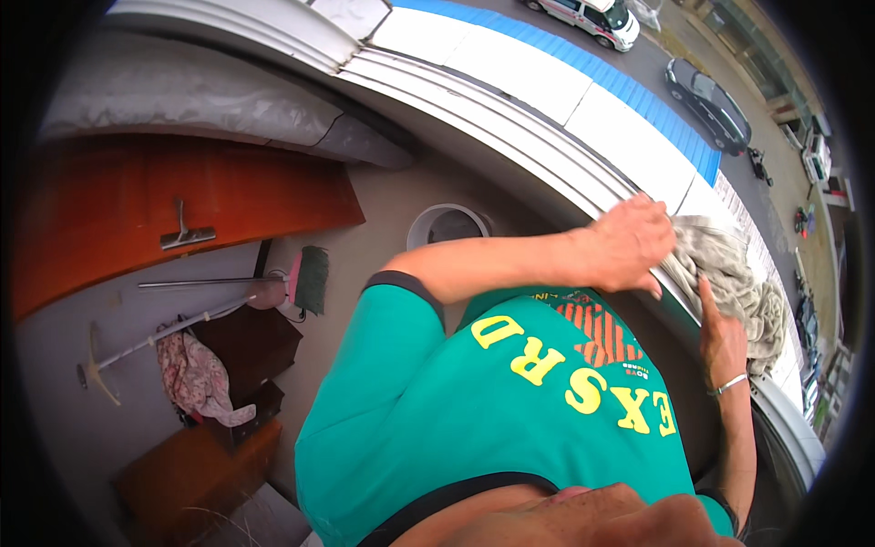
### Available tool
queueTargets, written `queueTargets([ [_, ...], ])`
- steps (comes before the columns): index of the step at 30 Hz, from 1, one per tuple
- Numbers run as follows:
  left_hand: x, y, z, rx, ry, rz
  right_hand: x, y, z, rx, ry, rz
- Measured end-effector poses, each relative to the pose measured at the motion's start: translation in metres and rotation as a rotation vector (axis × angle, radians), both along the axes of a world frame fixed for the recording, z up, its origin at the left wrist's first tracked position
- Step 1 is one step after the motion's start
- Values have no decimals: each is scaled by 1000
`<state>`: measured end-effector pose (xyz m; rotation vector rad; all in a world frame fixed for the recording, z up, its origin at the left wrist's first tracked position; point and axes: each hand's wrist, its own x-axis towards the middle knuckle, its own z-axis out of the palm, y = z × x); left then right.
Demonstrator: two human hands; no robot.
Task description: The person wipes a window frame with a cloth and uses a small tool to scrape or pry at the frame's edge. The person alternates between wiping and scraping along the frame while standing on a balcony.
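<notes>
A crumpled grey-beige striped cloth (734,273) lies bunched over the white window frame (510,118) on the right. My left hand (629,244) reaches across my body to the frame, its fingers curled at the cloth's left end and its thumb pointing down. My right hand (723,342) grips the cloth lower down from the near side. One finger of it stretches along the folds, while the other fingers are partly hidden by cloth. A bracelet (727,384) circles my right wrist.
A white bucket (448,225) stands on the floor below the window. To the left are an orange-brown wooden panel (273,196) with a squeegee (187,237), a broom (310,281) and a pink patterned cloth (196,365). Outside lie a white and blue roof (638,109) and parked vehicles (709,105).
</notes>
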<state>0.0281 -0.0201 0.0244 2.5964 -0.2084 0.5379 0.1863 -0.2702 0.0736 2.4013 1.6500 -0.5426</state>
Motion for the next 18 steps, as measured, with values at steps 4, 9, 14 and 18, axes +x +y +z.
queueTargets([
  [4, -62, 95, 13, 264, 144, 296, -33, 124, -2, 84, 91, 200],
  [9, -115, 199, 35, 468, 501, 562, -94, 272, -26, 296, 122, 332],
  [14, -137, 237, 36, 501, 515, 652, -129, 357, -45, 435, 187, 325],
  [18, -127, 213, 21, 323, 439, 604, -124, 314, -30, 403, 133, 294],
])
